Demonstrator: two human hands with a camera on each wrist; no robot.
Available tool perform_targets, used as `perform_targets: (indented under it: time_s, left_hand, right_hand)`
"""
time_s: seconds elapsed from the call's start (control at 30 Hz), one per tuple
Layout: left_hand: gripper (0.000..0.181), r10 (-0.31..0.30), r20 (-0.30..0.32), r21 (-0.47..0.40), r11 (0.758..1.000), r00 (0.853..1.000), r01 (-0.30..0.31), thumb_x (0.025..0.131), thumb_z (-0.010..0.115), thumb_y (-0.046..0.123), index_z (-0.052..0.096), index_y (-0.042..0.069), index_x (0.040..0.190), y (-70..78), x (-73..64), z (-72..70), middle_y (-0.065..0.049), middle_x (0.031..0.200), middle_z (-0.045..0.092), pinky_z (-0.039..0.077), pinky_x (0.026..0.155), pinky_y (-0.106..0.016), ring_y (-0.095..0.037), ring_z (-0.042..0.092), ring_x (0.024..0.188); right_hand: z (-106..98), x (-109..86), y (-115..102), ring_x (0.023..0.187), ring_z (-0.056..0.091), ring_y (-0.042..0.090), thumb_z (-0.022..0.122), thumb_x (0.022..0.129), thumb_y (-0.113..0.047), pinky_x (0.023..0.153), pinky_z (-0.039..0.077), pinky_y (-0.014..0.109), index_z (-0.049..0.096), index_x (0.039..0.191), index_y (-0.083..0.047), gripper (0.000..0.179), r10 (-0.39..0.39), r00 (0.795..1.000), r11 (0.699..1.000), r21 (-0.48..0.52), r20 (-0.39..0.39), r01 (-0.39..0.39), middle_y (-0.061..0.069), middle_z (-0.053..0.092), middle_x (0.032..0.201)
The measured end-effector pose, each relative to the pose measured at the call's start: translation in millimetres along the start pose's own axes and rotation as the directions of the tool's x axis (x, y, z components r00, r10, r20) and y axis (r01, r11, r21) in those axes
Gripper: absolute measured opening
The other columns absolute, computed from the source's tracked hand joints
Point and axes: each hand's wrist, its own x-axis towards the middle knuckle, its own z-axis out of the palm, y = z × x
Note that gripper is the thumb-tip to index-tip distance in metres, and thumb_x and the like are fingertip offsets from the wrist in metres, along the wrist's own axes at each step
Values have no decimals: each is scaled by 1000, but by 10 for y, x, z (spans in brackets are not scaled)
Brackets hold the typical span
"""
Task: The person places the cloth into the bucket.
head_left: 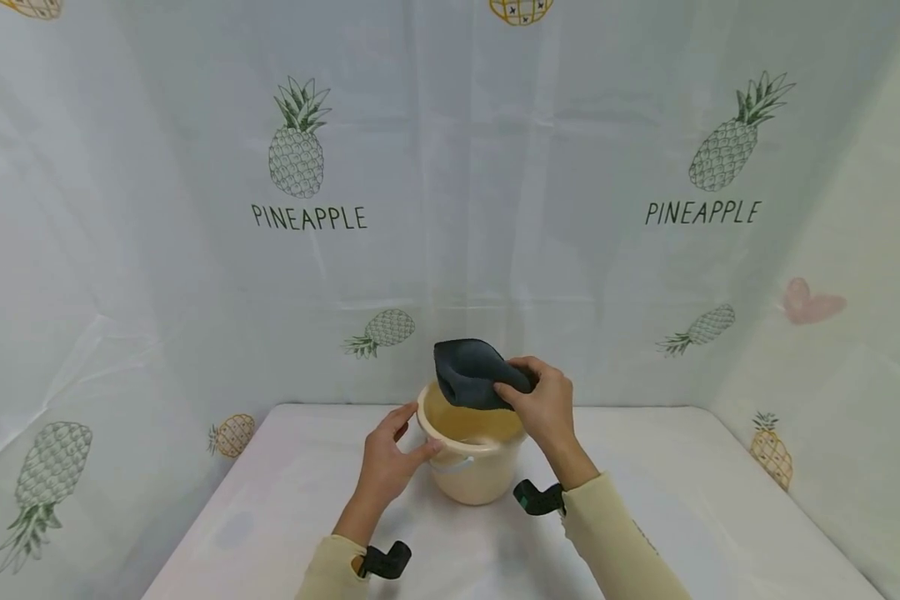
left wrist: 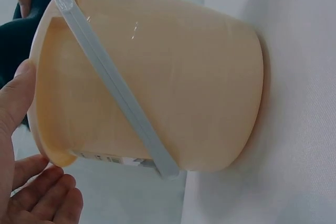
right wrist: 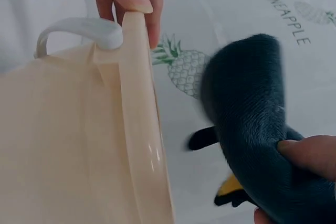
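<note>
A cream plastic bucket stands upright on the white-covered table. My left hand grips its rim from the left, thumb at the front edge and fingers around the side; the thumb on the rim also shows in the right wrist view. Over the bucket's mouth, my right hand pinches a soft, dark teal cloth, which is folded over on itself. In the right wrist view the cloth is beside the rim, with small black and yellow parts showing at its lower left. The bucket's bottom inside is hidden.
A grey-white carrying handle hangs across the bucket's outside. White sheeting printed with pineapples encloses the back and sides of the table. Each wrist wears a black camera mount.
</note>
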Motion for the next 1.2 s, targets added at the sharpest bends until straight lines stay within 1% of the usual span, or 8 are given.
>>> perform_targets:
  time_s: [0.13, 0.33, 0.47, 0.57, 0.7, 0.87, 0.97, 1.2]
  left_hand:
    - [80, 17, 2, 4, 1000, 1000, -17, 76, 87, 32, 52, 2, 142, -17, 11, 12, -12, 143, 54, 42, 111, -42, -30, 47, 134]
    - [81, 16, 0, -13, 1000, 1000, -16, 75, 88, 31, 52, 2, 142, -48, 15, 7, -10, 143, 54, 41, 112, -40, -28, 47, 135]
    - [81, 31, -2, -33, 999, 1000, -31, 75, 88, 31, 52, 2, 142, -69, 18, -4, -11, 143, 53, 41, 112, -42, -29, 47, 135]
    - [81, 37, -3, -40, 999, 999, -37, 75, 88, 31, 52, 3, 142, -66, 24, -10, -11, 143, 53, 41, 112, -43, -29, 48, 134]
    - [82, 27, -8, -24, 999, 1000, -27, 74, 88, 33, 53, 4, 142, -37, 27, -15, -9, 142, 54, 42, 111, -41, -27, 49, 133]
    - [81, 20, -5, -5, 1000, 1000, -20, 74, 88, 34, 53, 4, 141, -17, 23, -26, -7, 141, 55, 44, 110, -41, -26, 50, 132]
    - [80, 6, -11, 0, 1000, 1000, -6, 74, 88, 35, 55, 7, 141, -26, 19, -42, -4, 141, 56, 44, 110, -39, -23, 50, 132]
    - [67, -1, -20, 43, 999, 1000, 2, 82, 81, 36, 57, 10, 139, -71, 2, -122, -2, 139, 57, 45, 110, -38, -22, 50, 132]
  right_hand:
    - [-6, 8, 38, 99, 67, 26, 85, 79, -17, 87, 59, 42, 73, 108, -8, 33, -3, 1000, 999, 35, -12, 4, 8, 72, 105]
    - [-29, 5, 42, 92, 67, 22, 85, 79, -15, 86, 57, 40, 73, 104, -8, 29, -20, 999, 994, 108, -39, 24, 9, 73, 102]
    - [-46, -9, 28, 91, 67, 21, 86, 79, -16, 85, 57, 37, 73, 104, -9, 29, -22, 999, 993, 111, -35, 26, 7, 73, 102]
    - [-55, -18, 18, 93, 67, 26, 86, 79, -16, 87, 57, 40, 73, 105, -8, 30, -22, 999, 993, 116, -25, 25, 6, 73, 101]
    - [-60, -29, 21, 96, 67, 32, 85, 79, -15, 89, 56, 45, 72, 107, -6, 32, -28, 999, 992, 125, -17, 30, 9, 72, 103]
    - [-74, -49, 43, 95, 67, 30, 85, 79, -16, 89, 56, 42, 72, 107, -7, 32, -18, 1000, 992, 126, -11, 19, 11, 72, 104]
    - [-101, -64, 51, 95, 67, 29, 86, 79, -18, 88, 55, 39, 72, 107, -7, 33, -5, 1000, 990, 140, -6, 6, 11, 72, 103]
    - [-189, -101, 135, 98, 66, 28, 84, 81, -20, 90, 56, 44, 71, 110, -7, 35, 39, 999, 990, 135, 8, -40, 13, 71, 107]
